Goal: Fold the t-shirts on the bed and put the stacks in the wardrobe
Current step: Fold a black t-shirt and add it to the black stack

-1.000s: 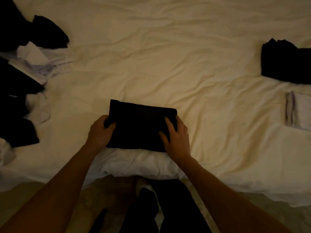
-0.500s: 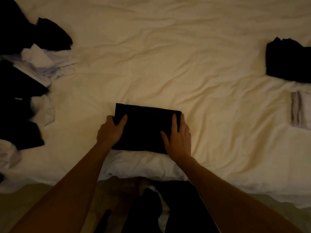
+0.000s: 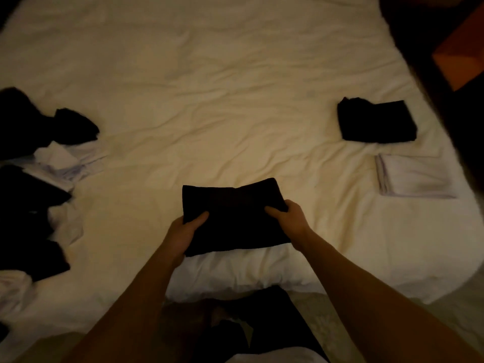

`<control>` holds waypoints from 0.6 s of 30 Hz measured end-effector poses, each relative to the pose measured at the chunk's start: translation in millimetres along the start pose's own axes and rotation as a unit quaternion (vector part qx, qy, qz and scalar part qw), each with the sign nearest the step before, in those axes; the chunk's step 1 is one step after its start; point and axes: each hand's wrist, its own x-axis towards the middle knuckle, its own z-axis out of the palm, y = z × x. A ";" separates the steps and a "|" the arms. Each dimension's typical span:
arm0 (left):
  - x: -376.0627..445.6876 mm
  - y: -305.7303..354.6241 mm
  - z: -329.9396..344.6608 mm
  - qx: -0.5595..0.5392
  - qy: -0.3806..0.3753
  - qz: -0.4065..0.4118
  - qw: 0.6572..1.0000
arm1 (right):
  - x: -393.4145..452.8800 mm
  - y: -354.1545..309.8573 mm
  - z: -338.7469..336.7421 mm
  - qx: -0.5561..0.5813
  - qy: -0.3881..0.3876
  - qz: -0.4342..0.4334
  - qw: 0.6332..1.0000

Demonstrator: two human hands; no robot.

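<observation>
T-shirt, black and folded (image 3: 233, 218), is lying between our two hands near the front edge of the bed (image 3: 235, 100); its long axis is running from one hand to the other, across our body. We are gripping its left short edge with our left hand (image 3: 183, 231), thumb on top and fingers curled under out of sight; we are gripping its right short edge with our right hand (image 3: 289, 218) in the same manner; the far right corner is rising off the sheet, so we are judging the lift as under way. Ahead and to the right of our right fingers, well apart from them, a black folded stack (image 3: 377, 121) is lying, with a white folded stack (image 3: 416, 176) just on its near side; the right hand is the nearer one to both. We are judging the coming move as a carry to the right and forward onto the black stack. Unfolded shirts (image 3: 34, 205) are lying well to the left of our left fingers.
</observation>
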 end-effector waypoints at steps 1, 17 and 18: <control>-5.0 9.5 14.3 0.000 -0.007 0.013 1.000 | -4.2 -9.0 -17.1 0.011 0.012 -0.006 1.000; -17.4 151.5 280.0 0.068 -0.132 0.133 0.980 | 8.1 -82.6 -292.6 0.021 0.154 -0.115 0.981; -10.7 158.4 299.5 0.069 -0.136 0.134 0.979 | 19.6 -85.5 -310.8 0.024 0.158 -0.117 0.980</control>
